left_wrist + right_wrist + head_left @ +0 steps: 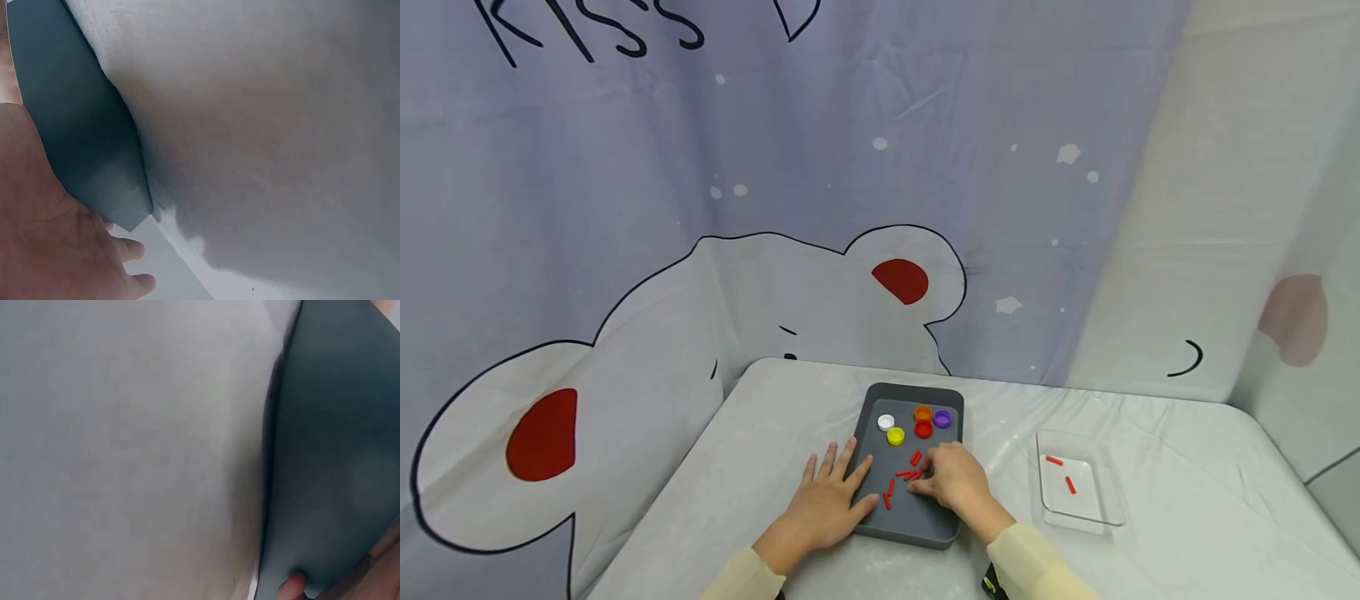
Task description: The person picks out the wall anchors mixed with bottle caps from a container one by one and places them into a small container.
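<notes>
A dark grey tray (910,529) lies on the table with several short red sticks (891,487) scattered over its middle. My left hand (824,505) rests along the tray's left edge, fingers spread and straight; its palm side shows beside the tray in the left wrist view. Over the right half of the tray, my right hand (958,479) reaches in with bent fingers, thumb and index tips right at a small cluster of red sticks. I cannot tell whether a stick is pinched there. In the right wrist view only a fingertip (292,586) and part of the hand show.
Toward the tray's far end sit small round caps: white (886,422), yellow (896,436), orange (922,412), red (923,429) and purple (942,418). A clear rectangular box (1078,521) right of the tray contains two red sticks (1071,485). Patterned curtains (820,167) hang behind the white-covered table (790,400).
</notes>
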The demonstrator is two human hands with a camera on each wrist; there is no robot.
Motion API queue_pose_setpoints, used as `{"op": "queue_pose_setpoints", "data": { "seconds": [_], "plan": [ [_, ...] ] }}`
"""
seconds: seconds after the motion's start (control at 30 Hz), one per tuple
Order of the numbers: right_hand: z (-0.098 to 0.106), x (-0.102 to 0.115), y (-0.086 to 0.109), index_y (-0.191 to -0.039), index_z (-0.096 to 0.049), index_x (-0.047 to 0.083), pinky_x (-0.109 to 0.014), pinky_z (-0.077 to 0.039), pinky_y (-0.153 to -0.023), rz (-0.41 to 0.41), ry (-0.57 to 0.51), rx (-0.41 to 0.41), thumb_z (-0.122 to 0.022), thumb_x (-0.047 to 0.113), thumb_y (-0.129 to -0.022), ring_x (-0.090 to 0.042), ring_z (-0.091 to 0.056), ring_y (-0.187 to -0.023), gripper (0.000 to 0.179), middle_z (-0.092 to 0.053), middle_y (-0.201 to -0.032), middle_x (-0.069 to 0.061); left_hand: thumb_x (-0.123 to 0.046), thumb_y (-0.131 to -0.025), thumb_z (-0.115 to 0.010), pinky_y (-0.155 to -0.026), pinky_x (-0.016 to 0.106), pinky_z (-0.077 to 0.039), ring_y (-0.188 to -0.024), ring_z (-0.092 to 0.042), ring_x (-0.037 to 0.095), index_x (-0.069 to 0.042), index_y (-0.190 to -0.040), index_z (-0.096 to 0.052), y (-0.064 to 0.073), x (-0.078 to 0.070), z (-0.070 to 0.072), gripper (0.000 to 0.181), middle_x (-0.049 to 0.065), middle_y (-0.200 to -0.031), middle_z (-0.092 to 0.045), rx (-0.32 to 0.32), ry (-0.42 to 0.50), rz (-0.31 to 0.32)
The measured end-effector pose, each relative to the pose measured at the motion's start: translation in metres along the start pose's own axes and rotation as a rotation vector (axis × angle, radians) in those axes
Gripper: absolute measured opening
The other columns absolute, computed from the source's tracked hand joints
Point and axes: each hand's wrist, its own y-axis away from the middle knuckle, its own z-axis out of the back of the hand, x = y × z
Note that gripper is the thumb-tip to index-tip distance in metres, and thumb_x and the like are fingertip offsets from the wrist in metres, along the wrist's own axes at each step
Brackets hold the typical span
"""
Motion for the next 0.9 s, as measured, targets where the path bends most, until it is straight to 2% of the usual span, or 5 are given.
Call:
{"op": "queue_pose_setpoints", "data": {
  "seconds": [0.33,0.57,0.7,0.9],
  "plan": [
    [-0.0008,0.0019,-0.0008,-0.074,-0.071,0.018,-0.031,-0.045,-0.062,-0.026,0.012,-0.010,-0.092,0.040,-0.069,-0.016,-0.051,-0.072,0.031,-0.061,-0.073,0.006,-0.062,-0.103,-0.040,-0.119,0.066,-0.011,-0.154,-0.014,0.042,-0.022,-0.159,-0.037,0.0014,-0.0024,0.0046,0.069,0.010,-0.170,-0.015,0.004,0.002,-0.007],
    [-0.0006,0.0018,-0.0022,-0.070,-0.067,0.020,-0.030,-0.043,-0.062,-0.060,-0.001,0.010,-0.088,0.029,-0.072,-0.015,-0.049,-0.072,0.024,-0.056,-0.071,0.007,-0.060,-0.103,-0.041,-0.118,0.066,-0.011,-0.153,-0.014,0.045,-0.020,-0.158,-0.038,0.0041,-0.0051,0.0083,0.068,0.012,-0.169,-0.015,0.008,0.009,-0.013],
    [0.0011,0.0001,-0.0025,-0.073,-0.068,0.019,-0.030,-0.043,-0.061,-0.051,-0.012,0.022,-0.087,0.025,-0.072,-0.015,-0.048,-0.072,0.020,-0.054,-0.069,0.007,-0.057,-0.103,-0.044,-0.118,0.067,-0.012,-0.153,-0.015,0.045,-0.019,-0.157,-0.040,0.0032,-0.0056,0.0081,0.066,0.013,-0.169,-0.018,0.004,0.009,-0.008],
    [0.0066,-0.0013,-0.0013,-0.074,-0.068,0.017,-0.028,-0.038,-0.059,-0.014,-0.026,0.022,-0.086,0.023,-0.072,-0.015,-0.044,-0.071,0.019,-0.050,-0.067,0.007,-0.059,-0.103,-0.042,-0.118,0.068,-0.012,-0.153,-0.015,0.046,-0.019,-0.158,-0.039,0.0040,-0.0062,0.0093,0.067,0.013,-0.169,-0.017,0.006,0.013,-0.010]
  ]
}}
